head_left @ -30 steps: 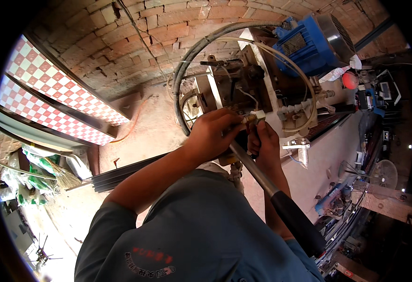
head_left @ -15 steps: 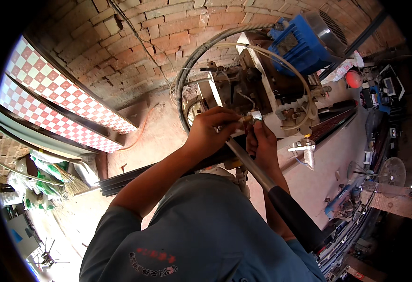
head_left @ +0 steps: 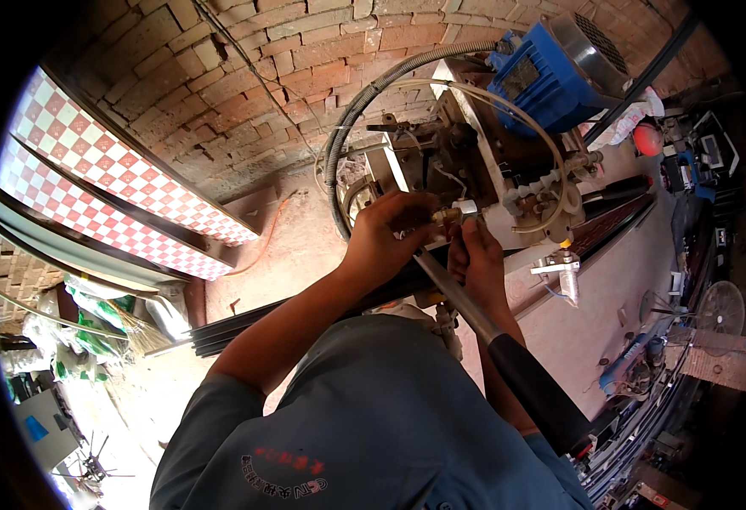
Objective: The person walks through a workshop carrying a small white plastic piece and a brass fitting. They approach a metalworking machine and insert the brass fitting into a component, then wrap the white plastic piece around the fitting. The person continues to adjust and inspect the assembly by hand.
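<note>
In front of my chest, my left hand (head_left: 384, 231) pinches a small brass fitting (head_left: 447, 216) with thumb and fingertips. A bright silvery-white piece (head_left: 468, 206) sits at the fitting's right end. Just below that piece, my right hand (head_left: 478, 255) is closed, thumb upward; what lies inside its fingers is hidden. A metal lever (head_left: 456, 293) with a long black grip (head_left: 536, 393) runs from beneath my hands toward the lower right, passing over my right forearm. Behind the hands stands a machine (head_left: 441, 157) with metal plates and dark, greasy parts.
A blue electric motor (head_left: 547, 81) tops the machine, with a grey corrugated hose (head_left: 336, 157) arching left. A clear-bodied air filter unit (head_left: 567, 279) hangs at the right. Dark long bars (head_left: 237, 327) lie left of me. Checkered panels (head_left: 109, 161) lean by the brick wall (head_left: 296, 51).
The whole view has shifted slightly. Both hands stay at the brass fitting with almost the same grip, and the lever lies as before.
</note>
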A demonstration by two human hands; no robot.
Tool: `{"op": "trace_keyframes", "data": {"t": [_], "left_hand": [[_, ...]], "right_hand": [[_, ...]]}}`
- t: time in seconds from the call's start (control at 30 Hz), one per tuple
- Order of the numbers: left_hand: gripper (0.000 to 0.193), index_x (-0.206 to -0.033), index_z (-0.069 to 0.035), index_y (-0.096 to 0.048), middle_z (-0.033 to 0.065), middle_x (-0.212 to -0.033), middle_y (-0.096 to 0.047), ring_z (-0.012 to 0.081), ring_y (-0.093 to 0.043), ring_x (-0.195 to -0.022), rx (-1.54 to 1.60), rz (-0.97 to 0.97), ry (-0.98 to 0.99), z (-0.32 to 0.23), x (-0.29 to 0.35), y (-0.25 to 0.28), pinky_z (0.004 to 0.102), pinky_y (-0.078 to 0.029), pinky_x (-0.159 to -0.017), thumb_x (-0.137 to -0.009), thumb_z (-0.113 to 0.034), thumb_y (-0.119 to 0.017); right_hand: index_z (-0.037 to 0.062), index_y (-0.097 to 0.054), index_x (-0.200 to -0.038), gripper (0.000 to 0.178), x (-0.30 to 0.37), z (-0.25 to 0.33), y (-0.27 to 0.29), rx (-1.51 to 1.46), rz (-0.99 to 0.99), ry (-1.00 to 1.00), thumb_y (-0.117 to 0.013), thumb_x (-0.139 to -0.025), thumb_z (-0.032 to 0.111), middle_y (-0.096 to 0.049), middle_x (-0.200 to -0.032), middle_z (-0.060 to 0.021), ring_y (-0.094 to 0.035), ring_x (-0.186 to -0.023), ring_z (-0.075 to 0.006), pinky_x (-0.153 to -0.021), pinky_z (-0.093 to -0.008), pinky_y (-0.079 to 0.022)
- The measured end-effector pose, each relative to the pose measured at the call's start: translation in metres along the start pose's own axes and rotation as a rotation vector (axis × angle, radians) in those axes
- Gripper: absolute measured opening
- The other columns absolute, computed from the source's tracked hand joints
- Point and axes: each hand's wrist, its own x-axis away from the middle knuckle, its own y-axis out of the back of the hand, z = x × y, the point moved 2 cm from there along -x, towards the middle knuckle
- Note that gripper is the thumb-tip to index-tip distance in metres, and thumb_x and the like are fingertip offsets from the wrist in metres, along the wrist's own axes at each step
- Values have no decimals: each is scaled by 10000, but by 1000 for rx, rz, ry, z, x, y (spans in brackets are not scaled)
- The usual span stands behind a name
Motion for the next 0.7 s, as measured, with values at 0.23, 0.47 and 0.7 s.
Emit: {"op": "trace_keyframes", "data": {"t": [0.23,0.47,0.7], "left_hand": [[297,-1189,23,-661,106,-996,-732,118,-689,-885,117,99,371,13,2,-1,271,-577,-790,-912,-62,-727],[248,-1114,-10,-723,69,-929,-722,130,-697,-823,-115,32,42,7,-1,2,272,-572,-714,-867,-4,-746],[236,-1089,-5,-724,81,-880,-710,152,-705,-767,-235,49,-134,0,-5,5,284,-559,-665,-855,-5,-754]], "right_hand": [[77,-566,-925,344,-1,-2,0,-2,-24,20,-524,-1054,393,-380,-610,75,-309,-505,-25,-465,-217,-250],[72,-571,-929,338,-2,1,-6,-16,-30,22,-515,-1060,378,-371,-593,79,-305,-488,-24,-454,-212,-249],[69,-575,-936,337,-2,-1,-5,0,-45,30,-513,-1061,375,-378,-592,82,-303,-489,-17,-452,-208,-241]]}}
